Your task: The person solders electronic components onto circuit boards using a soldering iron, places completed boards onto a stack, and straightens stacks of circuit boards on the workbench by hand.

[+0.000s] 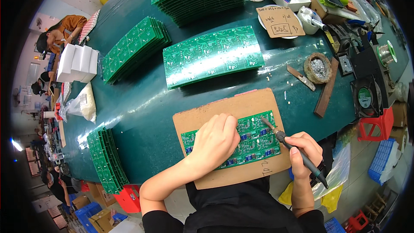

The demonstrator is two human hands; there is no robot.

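A green circuit board (258, 144) with blue parts lies on a brown cardboard sheet (263, 97) at the table's near edge. My left hand (217, 140) rests over the board's left half with its fingers curled down. What those fingers pinch, if anything, is hidden beneath the hand. Held like a pen in my right hand (305, 150) is a soldering iron (311, 166) with a dark handle. Its metal tip reaches the upper right part of the board. Whether the tip touches a joint is too small to tell.
Stacks of green boards stand behind (213, 56), at the far side (198, 0), at left (136, 49) and at near left (105, 159). Rightward are a round pot (318, 68) of silvery bits, a flat bar (326, 88), a small fan (365, 97) and a solder spool (386, 54).
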